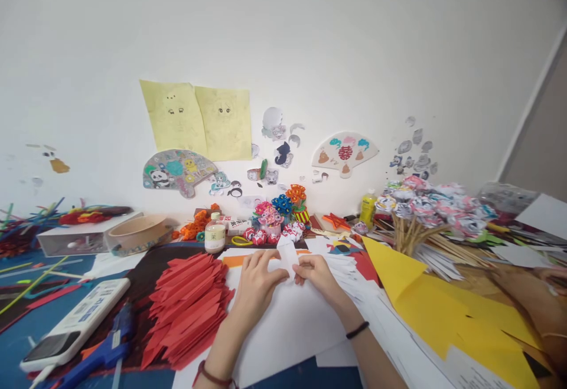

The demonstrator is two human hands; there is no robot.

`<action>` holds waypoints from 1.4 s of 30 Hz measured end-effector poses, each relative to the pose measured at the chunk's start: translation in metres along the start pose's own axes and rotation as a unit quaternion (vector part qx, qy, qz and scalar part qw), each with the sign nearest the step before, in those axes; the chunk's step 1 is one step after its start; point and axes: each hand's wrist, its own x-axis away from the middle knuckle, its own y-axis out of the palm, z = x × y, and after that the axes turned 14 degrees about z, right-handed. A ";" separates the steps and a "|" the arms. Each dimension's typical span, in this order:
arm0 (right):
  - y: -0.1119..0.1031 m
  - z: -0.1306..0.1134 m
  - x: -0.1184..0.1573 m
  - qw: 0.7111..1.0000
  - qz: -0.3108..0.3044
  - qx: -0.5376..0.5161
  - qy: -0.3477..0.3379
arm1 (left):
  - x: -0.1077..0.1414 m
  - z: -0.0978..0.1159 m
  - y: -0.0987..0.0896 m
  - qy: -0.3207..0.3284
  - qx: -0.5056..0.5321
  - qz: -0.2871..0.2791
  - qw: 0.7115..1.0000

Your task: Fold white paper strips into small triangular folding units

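Note:
My left hand (pixel 259 277) and my right hand (pixel 316 277) meet over a large white sheet (pixel 287 330) in the middle of the table. Between them stands a small folded piece of white paper (pixel 287 254), pinched by the fingers of both hands. The right thumb and forefinger grip its lower right edge; the left thumb and fingers hold its left side. A pile of folded red paper strips (pixel 188 306) lies just left of my left forearm. White paper strips (pixel 348 274) are stacked beyond my right wrist.
A blue glue gun (pixel 110 342) and a white power strip (pixel 80 318) lie at the left. Yellow paper (pixel 456 312) spreads at the right, near another person's arm (pixel 531 300). Behind stand a glue bottle (pixel 215 234), paper flowers (pixel 283 204) and a bunch of paper roses (pixel 425 206).

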 end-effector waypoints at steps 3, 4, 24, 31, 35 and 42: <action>-0.001 0.000 0.002 1.000 -0.016 -0.014 0.013 | -0.001 0.003 0.000 -0.010 0.013 0.003 1.000; -0.001 0.000 0.002 0.999 -0.021 -0.023 0.022 | -0.001 0.004 0.000 -0.012 0.016 0.003 1.000; 0.013 0.001 0.005 0.996 0.022 -0.089 -0.023 | 0.004 0.003 0.018 -0.239 0.069 0.097 0.964; 0.017 0.000 0.006 0.993 0.003 -0.120 0.008 | 0.006 0.002 0.024 -0.281 0.081 0.081 0.953; 0.018 -0.002 0.007 0.991 -0.004 -0.133 0.028 | 0.006 0.004 0.023 -0.284 0.078 0.087 0.952; 0.019 0.002 0.007 0.992 -0.006 -0.128 0.016 | 0.005 0.010 0.020 -0.275 0.072 0.098 0.954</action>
